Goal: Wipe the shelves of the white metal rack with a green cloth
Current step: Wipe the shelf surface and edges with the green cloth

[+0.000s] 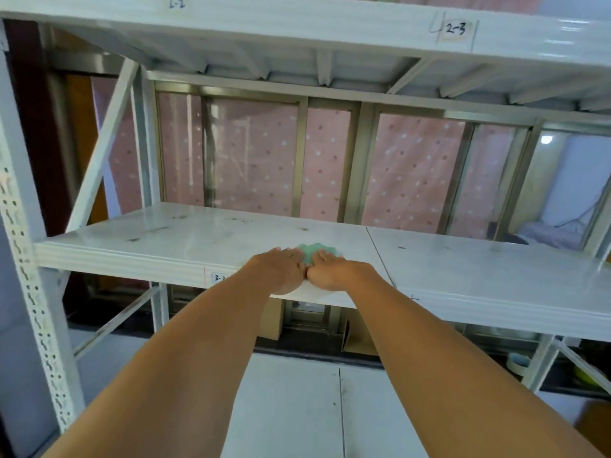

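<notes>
A green cloth (pixel 315 251) lies crumpled on the middle shelf (pixel 165 233) of the white metal rack, close to its front edge. My left hand (pixel 281 269) and my right hand (pixel 330 271) rest side by side, palms down, on the near part of the cloth, thumbs touching. Most of the cloth is hidden under my fingers; only its far edge shows. The shelf has dark smudges on its left half and a seam (pixel 380 256) just right of my hands.
An upper shelf (pixel 297 24) with labels overhangs the work area. A perforated upright post (pixel 23 246) stands at left with a diagonal brace (pixel 102 150). A lower shelf (pixel 297 408) lies below my arms. Behind the rack is a window with pink dotted covering (pixel 261 160).
</notes>
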### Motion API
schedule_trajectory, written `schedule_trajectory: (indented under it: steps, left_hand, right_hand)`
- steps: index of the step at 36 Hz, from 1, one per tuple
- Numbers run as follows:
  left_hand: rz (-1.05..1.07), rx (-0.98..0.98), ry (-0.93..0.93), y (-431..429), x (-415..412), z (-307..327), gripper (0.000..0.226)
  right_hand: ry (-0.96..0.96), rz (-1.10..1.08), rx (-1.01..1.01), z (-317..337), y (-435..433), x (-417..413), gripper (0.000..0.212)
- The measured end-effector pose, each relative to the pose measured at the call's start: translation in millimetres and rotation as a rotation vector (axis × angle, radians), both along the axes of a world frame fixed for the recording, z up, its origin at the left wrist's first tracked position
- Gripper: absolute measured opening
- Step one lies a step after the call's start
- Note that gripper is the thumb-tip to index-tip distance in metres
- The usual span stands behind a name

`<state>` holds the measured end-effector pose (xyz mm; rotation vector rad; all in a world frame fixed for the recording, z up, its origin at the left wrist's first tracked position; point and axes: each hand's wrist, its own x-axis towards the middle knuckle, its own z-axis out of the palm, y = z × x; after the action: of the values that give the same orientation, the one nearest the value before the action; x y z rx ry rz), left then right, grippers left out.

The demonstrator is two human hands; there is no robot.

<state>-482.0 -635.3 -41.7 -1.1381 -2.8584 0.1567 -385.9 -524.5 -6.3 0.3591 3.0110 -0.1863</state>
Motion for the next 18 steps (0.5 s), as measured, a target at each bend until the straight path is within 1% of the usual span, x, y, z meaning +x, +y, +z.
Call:
schedule_trajectory:
  steps: [1, 2, 5, 6, 10, 14, 18]
  left_hand:
    - [0.002, 0.01, -0.001, -7, -3, 0, 0.085]
    - [0.003, 0.023, -0.004, -13, -5, 0, 0.084]
    - [0.006, 0.057, -0.006, -32, -7, 3, 0.061]
    - [0.002, 0.061, 0.008, -38, -9, 3, 0.058]
    - [0.024, 0.027, -0.001, -68, -16, 7, 0.057]
    - [0.057, 0.059, -0.01, -98, -23, 12, 0.055]
    - [0.063, 0.064, -0.037, -125, -35, 7, 0.056]
  right_hand:
    - [-0.008, -0.001, 0.003, 0, -7, -3, 0.064]
    - [-0.013, -0.005, 0.004, -1, -12, -7, 0.065]
    - [-0.013, -0.008, 0.006, -3, -28, -20, 0.069]
    - [-0.014, -0.005, 0.004, -4, -34, -24, 0.069]
    - [-0.024, 0.015, -0.016, -5, -60, -41, 0.072]
    - [-0.026, 0.024, -0.015, -8, -86, -60, 0.074]
    - [-0.026, 0.035, -0.011, -10, -110, -74, 0.071]
